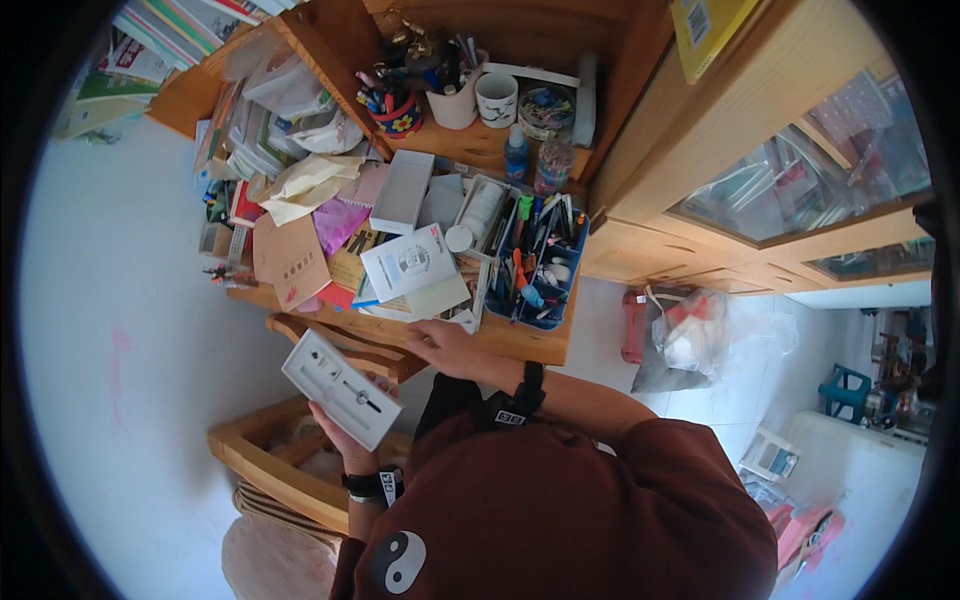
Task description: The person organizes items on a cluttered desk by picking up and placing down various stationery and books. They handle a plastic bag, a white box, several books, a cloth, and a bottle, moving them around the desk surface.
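My left hand [349, 439] grips a white box tray [319, 379] from below, tilted over the chair. A dark, slim item with a round part [362, 397] lies in one of its recesses. Near the desk's front edge is my right hand [442, 346], fingers curled; whether it holds something small I cannot tell. Just beyond it lie a pale green sheet [442, 298] and a white printed booklet [409, 262]. An upright white-grey box part [403, 191] stands behind them. To the right is a blue divided organizer [551, 324] full of pens.
Brown-covered booklets [292, 259], a purple wrapper [341, 223] and papers crowd the left of the desk [517, 343]. Pen holders and a white mug [496, 100] stand on the back shelf. A wooden chair [277, 476] is at my left, a plastic bag [686, 334] on the floor at right.
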